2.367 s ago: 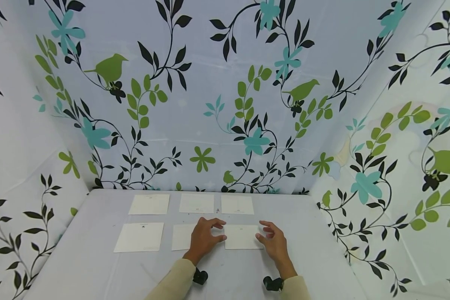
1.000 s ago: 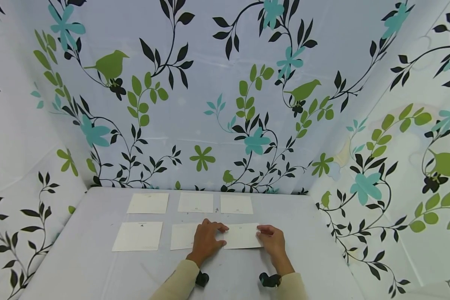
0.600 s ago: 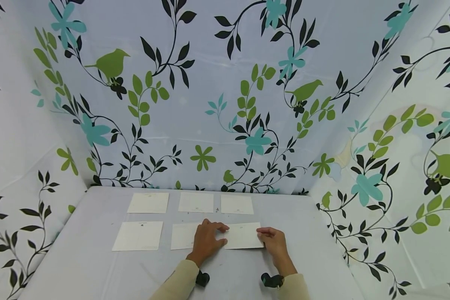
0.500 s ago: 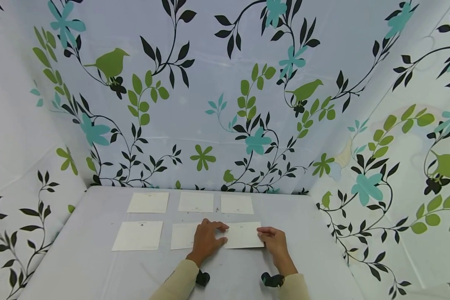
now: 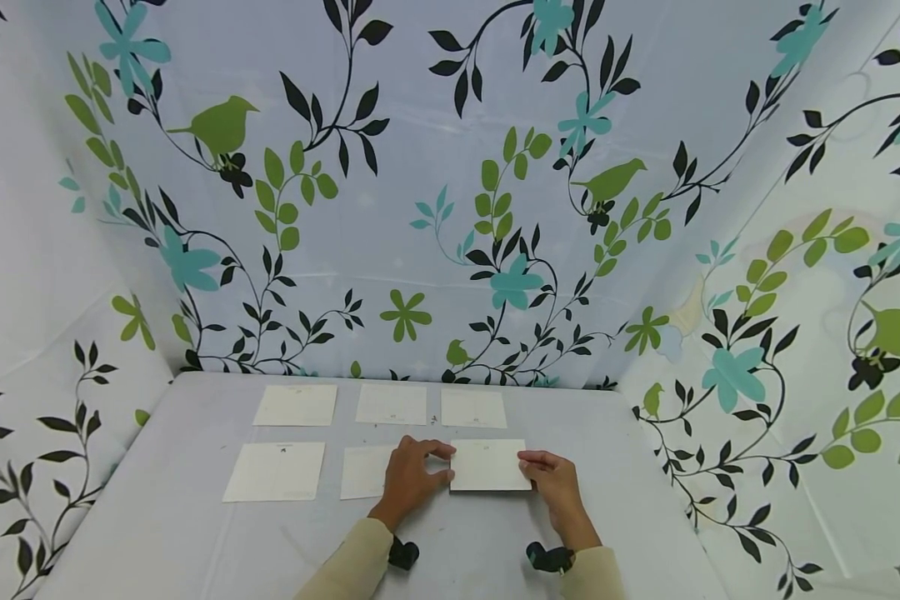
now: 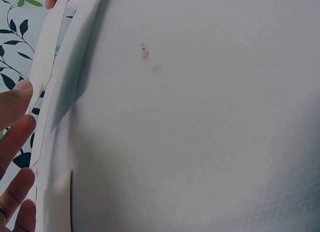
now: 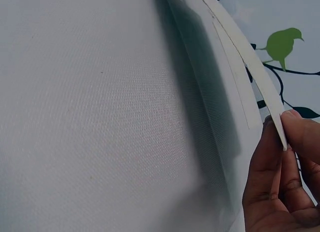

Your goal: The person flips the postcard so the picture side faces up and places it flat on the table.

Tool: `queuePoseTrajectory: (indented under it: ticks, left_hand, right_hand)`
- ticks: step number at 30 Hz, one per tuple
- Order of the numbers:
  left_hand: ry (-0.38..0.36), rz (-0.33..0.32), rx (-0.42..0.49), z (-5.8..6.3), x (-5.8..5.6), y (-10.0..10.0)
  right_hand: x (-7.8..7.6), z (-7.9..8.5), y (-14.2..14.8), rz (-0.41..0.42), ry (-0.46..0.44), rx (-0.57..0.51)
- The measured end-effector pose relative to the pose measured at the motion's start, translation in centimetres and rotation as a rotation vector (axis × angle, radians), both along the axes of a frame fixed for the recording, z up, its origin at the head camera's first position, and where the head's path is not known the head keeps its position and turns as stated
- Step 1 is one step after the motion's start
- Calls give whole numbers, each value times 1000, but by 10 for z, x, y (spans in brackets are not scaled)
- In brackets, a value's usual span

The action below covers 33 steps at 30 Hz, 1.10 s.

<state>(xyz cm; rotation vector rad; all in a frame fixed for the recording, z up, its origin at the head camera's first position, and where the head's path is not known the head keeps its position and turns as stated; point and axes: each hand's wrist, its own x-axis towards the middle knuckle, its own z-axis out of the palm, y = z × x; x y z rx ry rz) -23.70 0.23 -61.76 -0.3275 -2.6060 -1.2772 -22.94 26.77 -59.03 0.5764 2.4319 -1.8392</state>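
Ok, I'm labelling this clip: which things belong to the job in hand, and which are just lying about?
Job in hand:
raised white card
left grip and right grip, holding its edges

Probably just lying about:
three far-row cards
two other near-row cards

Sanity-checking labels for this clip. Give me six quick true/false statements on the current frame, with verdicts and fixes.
1. The back row on the table has three cards. True.
2. The right hand pinches the right edge of a pale card. True.
3. That pale card lies flat on the table. False: it is lifted off the table.
4. The left hand grips the front-left card. False: it holds the left edge of the lifted pale card.
5. The backdrop is plain. False: it is printed with leaves, flowers and birds.
6. The sleeves are beige. True.
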Motion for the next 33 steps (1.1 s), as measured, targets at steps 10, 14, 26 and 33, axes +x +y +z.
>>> queuePoseTrajectory:
  ticks: [10,14,26,33]
  left_hand:
    - [-82,-4,52,6,-3,-3]
    - [-93,-8,67,10,-3,-5]
    - [-120,5,108,20,-4,-13]
    - [-133,8,120,23,-7,-19]
  right_hand:
    - [-4,5,0,6,-16,-59]
    - [-7,5,1,18,-16,-71]
    - [-8,7,5,97,13,-117]
    - [-9,10,7,135,-15,-86]
